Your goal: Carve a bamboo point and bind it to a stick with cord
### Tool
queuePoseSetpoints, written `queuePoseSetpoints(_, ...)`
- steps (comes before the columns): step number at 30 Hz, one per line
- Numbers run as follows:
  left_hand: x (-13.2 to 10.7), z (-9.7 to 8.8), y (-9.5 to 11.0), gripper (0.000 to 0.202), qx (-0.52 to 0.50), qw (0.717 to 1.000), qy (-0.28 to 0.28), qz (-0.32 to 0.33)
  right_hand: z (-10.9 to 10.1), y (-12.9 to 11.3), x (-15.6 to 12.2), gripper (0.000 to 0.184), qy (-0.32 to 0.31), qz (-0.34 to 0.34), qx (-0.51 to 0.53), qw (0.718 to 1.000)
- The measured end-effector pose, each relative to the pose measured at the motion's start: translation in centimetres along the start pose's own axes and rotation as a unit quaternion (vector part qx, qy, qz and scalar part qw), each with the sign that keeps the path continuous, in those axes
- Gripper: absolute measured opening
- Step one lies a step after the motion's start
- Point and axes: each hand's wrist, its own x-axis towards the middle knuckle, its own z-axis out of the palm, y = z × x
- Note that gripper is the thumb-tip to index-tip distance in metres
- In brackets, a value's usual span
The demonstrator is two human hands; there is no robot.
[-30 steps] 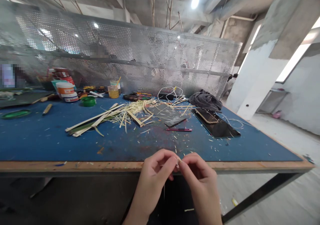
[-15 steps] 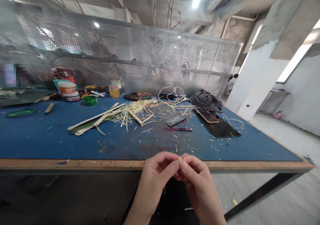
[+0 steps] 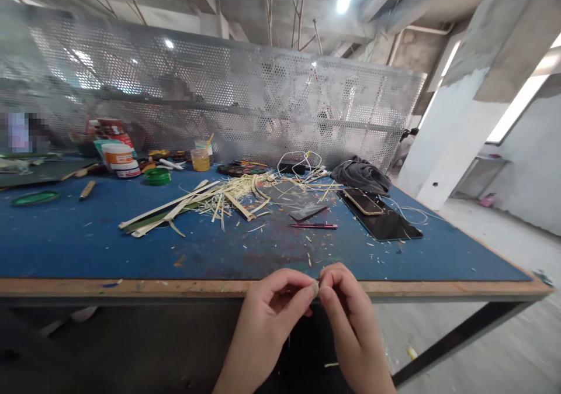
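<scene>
The right hand (image 3: 353, 318) eases slightly off, apparently leaving the small pale piece (image 3: 314, 287) by the desk's (image 3: 131, 259) near edge pinched in the left hand's (image 3: 274, 312) grip; the right grip's closure I cannot tell.

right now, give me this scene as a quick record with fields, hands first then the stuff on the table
left hand: thumb and forefinger together; anything pinched is too small to identify
right hand: thumb and forefinger together, tips close to the left hand's
nearest tool: slim pink tool, lying beyond the hands
middle: pale shavings heaped up
right side: phone on dark glossy panel
</scene>
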Motion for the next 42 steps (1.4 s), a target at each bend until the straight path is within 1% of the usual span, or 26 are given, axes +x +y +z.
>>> queuePoseSetpoints(2,-0.1,-0.2,-0.3,0.006,0.015,1.000,0.012,0.004,-0.5,0.2,0.4,0.022,0.042,0.003,0.009,0.999)
queuePoseSetpoints(6,0.1,-0.6,-1.2,0.007,0.041,0.998,0.053,0.006,-2.4,1.2,1.2,0.017,0.169,0.020,0.062,0.983)
queuePoseSetpoints(7,0.2,-0.6,-1.3,0.008,0.048,0.997,0.058,0.004,-2.8,1.6,1.3,0.015,0.191,0.025,0.060,0.980)
queuePoseSetpoints(8,0.3,-0.5,-1.4,0.009,0.056,0.997,0.057,0.002,-3.1,2.0,1.3,0.013,0.195,0.030,0.048,0.979)
queuePoseSetpoints(9,0.4,-0.4,-1.4,0.009,0.066,0.997,0.049,-0.001,-3.3,2.3,1.3,0.012,0.183,0.037,0.030,0.982)
queuePoseSetpoints(11,0.5,0.0,-1.3,0.010,0.098,0.995,0.024,-0.001,-3.3,2.7,1.2,0.009,0.125,0.052,-0.008,0.991)
queuePoseSetpoints(14,0.5,0.4,-1.2,0.014,0.166,0.986,-0.004,0.016,-2.3,2.4,0.8,0.003,0.041,0.054,-0.037,0.997)
queuePoseSetpoints(17,0.4,0.4,-1.4,0.014,0.213,0.976,0.005,0.036,-1.2,1.6,0.7,0.007,-0.024,0.055,-0.054,0.997)
queuePoseSetpoints(19,0.4,0.2,-1.7,0.013,0.230,0.972,0.016,0.034,-0.9,1.4,0.7,0.008,-0.044,0.064,-0.070,0.995)
queuePoseSetpoints(22,0.4,-0.1,-2.1,0.013,0.255,0.966,0.020,0.034,-0.9,1.6,0.6,0.011,-0.045,0.078,-0.091,0.992)
queuePoseSetpoints(25,0.5,0.0,-2.2,0.014,0.267,0.962,0.020,0.058,-1.0,1.9,0.5,0.013,-0.052,0.085,-0.107,0.989)
queuePoseSetpoints(29,0.5,0.1,-2.2,0.014,0.263,0.961,0.022,0.079,-0.9,1.7,0.4,0.014,-0.044,0.083,-0.117,0.989)
queuePoseSetpoints(31,0.5,0.0,-2.3,0.013,0.255,0.963,0.024,0.078,-0.8,1.6,0.4,0.015,-0.044,0.081,-0.115,0.989)
queuePoseSetpoints(35,0.3,0.0,-2.6,0.009,0.221,0.972,0.047,0.068,-0.8,1.7,0.3,0.017,-0.042,0.082,-0.106,0.990)
queuePoseSetpoints(38,0.2,-0.1,-2.7,0.005,0.163,0.982,0.073,0.063,-0.8,1.7,0.3,0.018,-0.043,0.089,-0.107,0.989)
queuePoseSetpoints(40,0.2,-0.1,-2.5,0.005,0.129,0.986,0.093,0.057,-0.8,1.7,0.3,0.019,-0.049,0.089,-0.107,0.989)
queuePoseSetpoints(42,0.3,-0.2,-2.2,0.007,0.119,0.986,0.103,0.049,-0.7,1.7,0.3,0.019,-0.047,0.085,-0.101,0.990)
